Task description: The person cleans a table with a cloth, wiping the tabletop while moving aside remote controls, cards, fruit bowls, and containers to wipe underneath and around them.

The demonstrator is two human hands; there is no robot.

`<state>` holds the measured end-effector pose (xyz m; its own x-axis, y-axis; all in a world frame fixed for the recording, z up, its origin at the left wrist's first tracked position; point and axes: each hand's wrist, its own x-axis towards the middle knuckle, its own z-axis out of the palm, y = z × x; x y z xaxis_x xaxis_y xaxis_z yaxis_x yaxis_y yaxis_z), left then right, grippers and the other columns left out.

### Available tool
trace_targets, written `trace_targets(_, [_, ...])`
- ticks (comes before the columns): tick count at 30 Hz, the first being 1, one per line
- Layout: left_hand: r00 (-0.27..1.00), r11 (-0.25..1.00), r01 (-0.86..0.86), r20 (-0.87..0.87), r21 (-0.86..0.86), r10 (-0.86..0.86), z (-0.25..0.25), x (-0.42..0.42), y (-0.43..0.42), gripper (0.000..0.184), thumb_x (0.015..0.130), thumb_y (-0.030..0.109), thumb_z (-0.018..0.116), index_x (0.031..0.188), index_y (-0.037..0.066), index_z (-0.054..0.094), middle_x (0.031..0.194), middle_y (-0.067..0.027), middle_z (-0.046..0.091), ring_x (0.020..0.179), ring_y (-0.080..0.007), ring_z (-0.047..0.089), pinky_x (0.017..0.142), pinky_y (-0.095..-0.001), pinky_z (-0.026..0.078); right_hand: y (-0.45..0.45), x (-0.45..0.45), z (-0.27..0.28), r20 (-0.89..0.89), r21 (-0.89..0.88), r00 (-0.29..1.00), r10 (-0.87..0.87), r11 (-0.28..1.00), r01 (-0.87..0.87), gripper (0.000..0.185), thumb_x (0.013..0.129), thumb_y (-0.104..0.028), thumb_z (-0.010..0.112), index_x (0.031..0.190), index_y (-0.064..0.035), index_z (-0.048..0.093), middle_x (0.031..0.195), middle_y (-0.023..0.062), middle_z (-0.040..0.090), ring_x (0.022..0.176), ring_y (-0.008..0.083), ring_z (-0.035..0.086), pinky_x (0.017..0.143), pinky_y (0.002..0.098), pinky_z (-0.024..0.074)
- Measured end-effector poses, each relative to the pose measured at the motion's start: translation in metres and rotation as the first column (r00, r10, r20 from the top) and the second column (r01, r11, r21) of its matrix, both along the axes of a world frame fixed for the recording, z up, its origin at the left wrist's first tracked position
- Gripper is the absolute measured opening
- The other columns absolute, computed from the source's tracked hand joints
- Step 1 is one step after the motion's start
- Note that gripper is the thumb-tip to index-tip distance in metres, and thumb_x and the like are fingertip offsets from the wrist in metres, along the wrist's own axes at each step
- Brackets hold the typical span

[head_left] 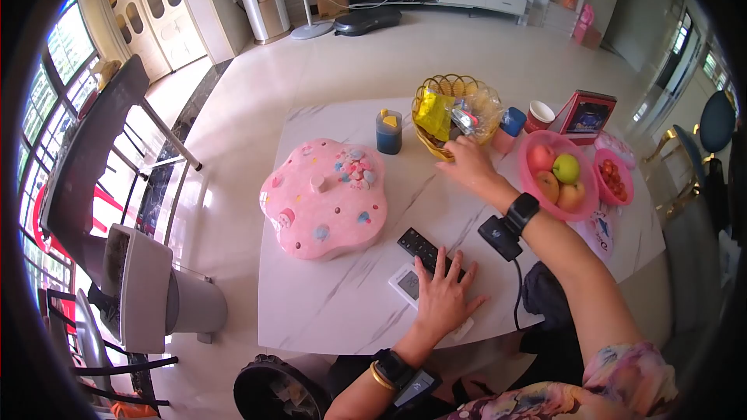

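My right hand (471,165) is at the near side of a yellow woven basket (426,138), its fingers curled over the rim. Inside the basket are a yellow packet (436,113) and clear plastic wrapping (484,109). My left hand (447,295) lies with fingers spread over a black remote control (419,244) and a white remote with a small screen (405,284), covering part of both. Left of the hands sits a pink flower-shaped lidded box (323,210) with raised decorations. A small bottle of dark liquid with a yellow cap (388,132) stands near the basket.
On the right of the marble-patterned table (327,311) are a pink bowl of fruit (580,214), a smaller pink bowl of red fruit (615,179), a paper cup (539,116) and a red-framed display (589,115). A black bin (272,389) stands below the near edge.
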<state>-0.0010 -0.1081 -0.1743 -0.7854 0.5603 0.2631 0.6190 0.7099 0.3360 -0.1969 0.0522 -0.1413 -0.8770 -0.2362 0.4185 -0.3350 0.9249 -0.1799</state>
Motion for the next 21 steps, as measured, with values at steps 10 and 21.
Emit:
trace_targets(10, [0.995, 0.991, 0.102, 0.010, 0.088, -0.104, -0.001, -0.005, -0.021, 0.037, 0.077, 0.042, 0.064, 0.100, 0.013, 0.064, 0.116, -0.0102, 0.053, 0.124, -0.0330, 0.040, 0.100, -0.0623, 0.024, 0.034, 0.123, 0.010, -0.017, -0.145, 0.963, 0.268, 0.953, -0.267, 0.014, 0.070, -0.012, 0.072, 0.080, -0.0059, 0.065, 0.078, 0.0064, 0.055, 0.081, 0.0256, 0.053, 0.072, 0.0348, 0.0446])
trace_targets(21, [0.468, 0.455, -0.608, -0.169, 0.651, 0.868, 0.030, -0.053, -0.107, 0.069, 0.075, 0.021, 0.073, 0.134, 0.004, 0.040, 0.140, -0.0221, 0.031, 0.125, -0.0348, 0.038, 0.102, -0.0453, 0.032, 0.046, 0.176, 0.009, -0.072, -0.147, 0.934, 0.350, 0.922, -0.357, 0.017, 0.072, -0.014, 0.069, 0.087, -0.0081, 0.065, 0.082, 0.0042, 0.057, 0.084, 0.0235, 0.053, 0.076, 0.0346, 0.0438])
